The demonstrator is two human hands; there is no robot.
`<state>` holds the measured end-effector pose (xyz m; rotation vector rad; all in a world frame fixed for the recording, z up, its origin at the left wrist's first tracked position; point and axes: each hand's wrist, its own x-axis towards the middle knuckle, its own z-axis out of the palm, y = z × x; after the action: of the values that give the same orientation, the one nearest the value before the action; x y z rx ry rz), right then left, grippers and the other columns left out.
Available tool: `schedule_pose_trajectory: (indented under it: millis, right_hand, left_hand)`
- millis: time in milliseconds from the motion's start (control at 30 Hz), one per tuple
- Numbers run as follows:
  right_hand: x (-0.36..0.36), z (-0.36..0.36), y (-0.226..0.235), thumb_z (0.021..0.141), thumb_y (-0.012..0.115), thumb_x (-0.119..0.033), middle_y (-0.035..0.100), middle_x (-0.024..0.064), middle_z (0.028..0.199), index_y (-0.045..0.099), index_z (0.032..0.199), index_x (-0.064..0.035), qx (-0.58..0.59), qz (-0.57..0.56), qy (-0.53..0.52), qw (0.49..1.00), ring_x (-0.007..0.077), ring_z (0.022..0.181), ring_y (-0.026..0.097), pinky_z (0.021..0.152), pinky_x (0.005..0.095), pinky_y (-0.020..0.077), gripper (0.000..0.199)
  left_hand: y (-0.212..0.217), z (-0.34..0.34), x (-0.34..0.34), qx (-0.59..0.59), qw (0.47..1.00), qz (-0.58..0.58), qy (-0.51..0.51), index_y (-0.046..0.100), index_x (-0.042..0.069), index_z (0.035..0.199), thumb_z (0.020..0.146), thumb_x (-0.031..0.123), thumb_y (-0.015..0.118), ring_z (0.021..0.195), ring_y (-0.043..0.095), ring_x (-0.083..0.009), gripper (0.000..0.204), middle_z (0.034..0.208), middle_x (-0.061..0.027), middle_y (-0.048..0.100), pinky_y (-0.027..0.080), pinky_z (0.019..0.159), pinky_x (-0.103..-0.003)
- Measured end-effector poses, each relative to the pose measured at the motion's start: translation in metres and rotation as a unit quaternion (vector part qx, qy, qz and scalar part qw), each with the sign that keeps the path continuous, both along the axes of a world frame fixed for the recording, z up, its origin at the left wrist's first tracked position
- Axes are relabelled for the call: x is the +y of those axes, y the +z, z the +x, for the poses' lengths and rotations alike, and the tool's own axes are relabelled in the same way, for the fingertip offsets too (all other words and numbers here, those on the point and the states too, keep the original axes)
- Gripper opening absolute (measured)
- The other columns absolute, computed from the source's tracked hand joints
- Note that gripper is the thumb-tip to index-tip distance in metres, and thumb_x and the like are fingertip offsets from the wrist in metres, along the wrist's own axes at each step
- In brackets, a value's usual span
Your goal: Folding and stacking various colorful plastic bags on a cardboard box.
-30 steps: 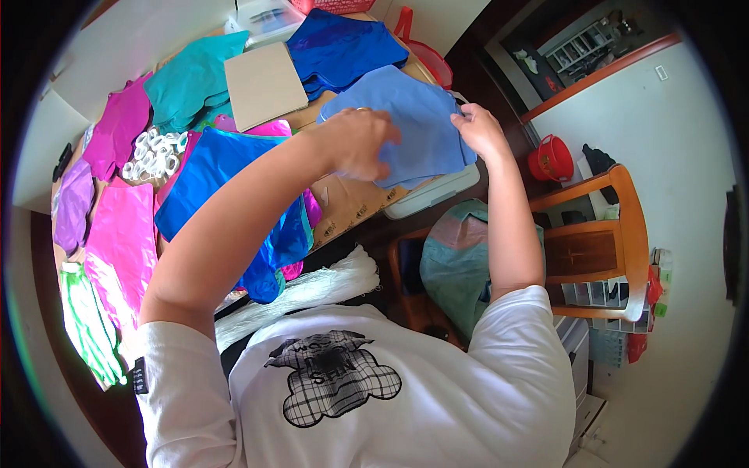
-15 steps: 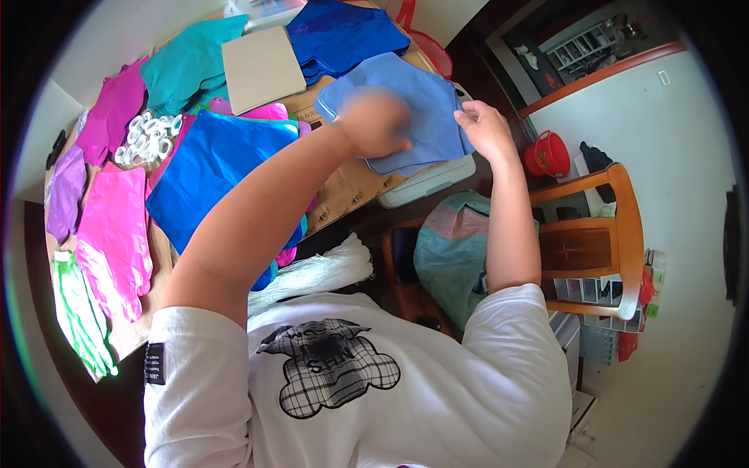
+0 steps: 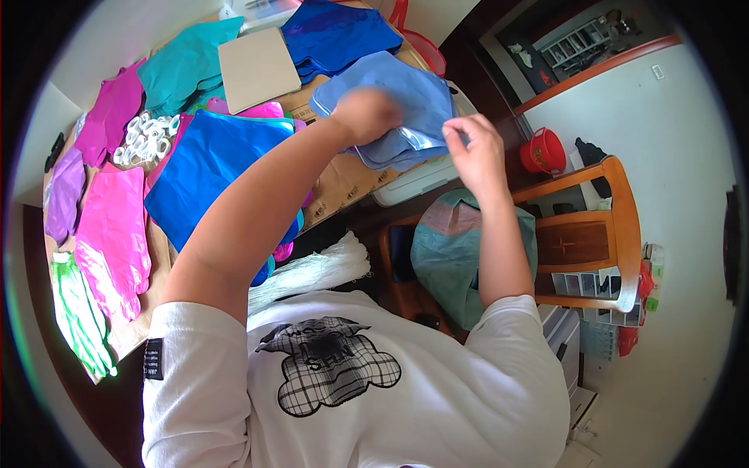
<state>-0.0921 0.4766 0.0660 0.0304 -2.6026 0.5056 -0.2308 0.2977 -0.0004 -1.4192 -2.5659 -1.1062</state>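
A stack of light blue foil sheets (image 3: 425,92) with curved edges, like flat uninflated balloons, lies at the table's right side. My left hand (image 3: 367,115) rests over its left part, fingers smeared by motion and partly hidden. At the stack's right edge, my right hand (image 3: 477,148) is closed in a pinch, with thumb and forefinger on the top sheet's edge. A bright crease shows in the foil between the two hands. Left of my left forearm lies a shiny blue foil sheet (image 3: 214,171) over pink and purple ones.
Around the table lie dark blue (image 3: 339,35), teal (image 3: 187,66), magenta (image 3: 113,109) and pink (image 3: 113,234) foils, a beige board (image 3: 257,70) and white rolls (image 3: 146,140). White strands (image 3: 328,265) hang near me. A wooden chair (image 3: 616,226) and red bucket (image 3: 544,151) stand right.
My right hand has moved left and closed its fingers at the light blue foil's edge, which now bends and shines. My left hand has shifted only slightly.
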Motion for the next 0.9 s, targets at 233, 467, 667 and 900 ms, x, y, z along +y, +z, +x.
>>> schedule_pose_trajectory:
  millis: [233, 467, 667, 900]
  right_hand:
    - [0.009, 0.006, -0.011, 0.072, 0.073, -0.009, 0.063, 0.0073, 0.093, 0.067, 0.092, -0.0047, -0.003, 0.161, 0.105, 0.981, 0.0284, 0.089, 0.061, 0.083, 0.0376, 0.0477, 0.021]
    - [0.039, -0.004, -0.014, 0.078, 0.065, -0.008, 0.068, 0.0096, 0.1, 0.071, 0.091, -0.004, -0.112, 0.178, 0.165, 0.964, 0.0288, 0.092, 0.064, 0.083, 0.039, 0.0497, 0.015]
    - [0.035, -0.021, 0.002, 0.084, 0.061, -0.007, 0.068, 0.0146, 0.094, 0.069, 0.093, -0.0022, -0.194, 0.136, 0.141, 0.961, 0.0325, 0.088, 0.065, 0.079, 0.0378, 0.0522, 0.014]
    - [0.033, -0.024, 0.007, 0.082, 0.064, -0.009, 0.069, 0.0148, 0.093, 0.068, 0.096, -0.0021, -0.202, 0.101, 0.145, 0.963, 0.0316, 0.087, 0.066, 0.077, 0.0362, 0.0523, 0.015]
  left_hand:
    - [0.018, 0.001, -0.003, -0.047, 0.996, -0.072, -0.005, 0.071, 0.013, 0.092, 0.082, 0.034, 0.064, 0.093, 0.062, -0.03, 0.024, 0.1, -0.0092, 0.065, 0.047, 0.086, -0.04]
    - [0.042, 0.041, -0.027, 0.236, 0.95, -0.145, -0.143, 0.067, 0.008, 0.079, 0.078, 0.032, 0.067, 0.082, 0.064, -0.0295, 0.024, 0.083, -0.0097, 0.061, 0.051, 0.076, -0.04]
    - [0.028, 0.036, -0.023, 0.191, 0.948, -0.225, -0.121, 0.07, 0.008, 0.082, 0.077, 0.024, 0.064, 0.084, 0.067, -0.0306, 0.017, 0.088, -0.0096, 0.068, 0.053, 0.074, -0.041]
    - [0.044, 0.022, -0.024, -0.149, 0.977, -0.151, -0.026, 0.072, 0.007, 0.086, 0.073, 0.02, 0.073, 0.076, 0.067, -0.025, 0.019, 0.078, -0.0122, 0.069, 0.053, 0.07, -0.038]
